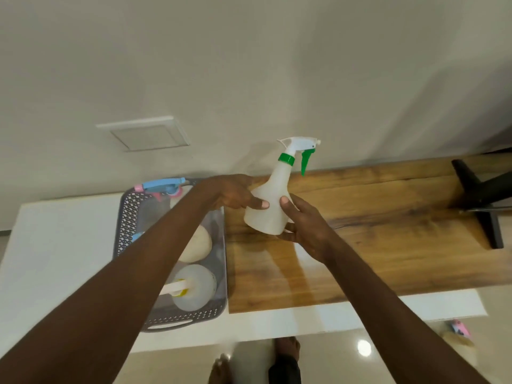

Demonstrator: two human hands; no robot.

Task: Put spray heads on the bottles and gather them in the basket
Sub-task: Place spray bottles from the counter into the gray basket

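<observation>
Head view: both the left hand (235,194) and the right hand (302,225) grasp the green-capped spray bottle (270,202) (head fitted); it should travel upright toward the grey basket (130,214) at eight o'clock.

Layout as I read it from the head view:

- White table (55,245): carries everything; wall behind it.
- Grey perforated plastic basket (130,217): on the table's left part.
- Brown wooden board (388,245): on the table, immediately right of the basket, touching its side.
- Three translucent white bottles with spray heads (195,286): inside the basket, one behind another.
- Translucent white bottle with green-and-white spray head (270,209): above the board's left end, tilted, between left grip (235,192) and right grip (307,225).
- Black stand (476,195): on the board's far right end.
</observation>
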